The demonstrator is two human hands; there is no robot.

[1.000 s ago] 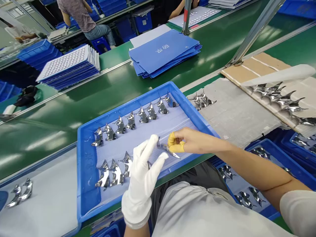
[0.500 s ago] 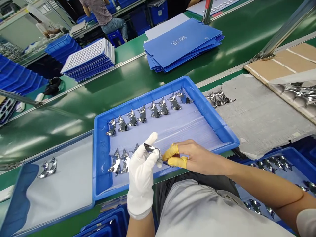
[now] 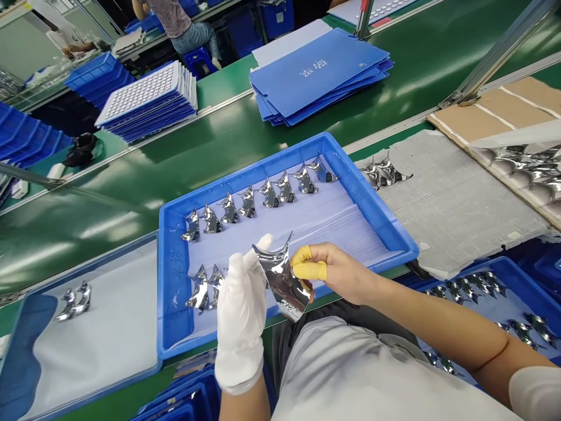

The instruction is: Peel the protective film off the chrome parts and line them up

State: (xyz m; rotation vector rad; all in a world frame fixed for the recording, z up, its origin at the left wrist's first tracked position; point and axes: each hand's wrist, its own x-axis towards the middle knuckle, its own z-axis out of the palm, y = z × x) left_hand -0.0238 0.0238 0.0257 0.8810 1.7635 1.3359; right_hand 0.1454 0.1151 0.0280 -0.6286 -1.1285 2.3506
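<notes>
We log the green conveyor belt [image 3: 131,193] running across the far side, and on its near side the blue tray [image 3: 166,292] with a lilac liner. A grey mat [image 3: 460,204] lies off the tray's right edge. A stack of blue sheets [image 3: 319,70] sits on the belt beyond the tray's far right corner. A row of chrome pieces [image 3: 258,196] stands along the tray's far edge, with a few more [image 3: 204,286] near its near left corner. Left hand [image 3: 241,316], in a white glove, has its fingers close together and upright against the left side of the chrome part [image 3: 280,275]. Right hand [image 3: 337,272] is bare except for yellow finger cots [image 3: 307,270], with thumb and forefinger pinching the part's right edge. The part is held up in the air over the tray's near edge, between both hands and touching nothing else. We judge the step as a close look at one piece, face turned to the camera. Any further handling calls for edge-only contact and a slow turn, since bare skin would mark it. The part is thin, curved and mirror-bright, with two pointed tips at the top and dark reflections across its face; we can't tell if it has defects.
</notes>
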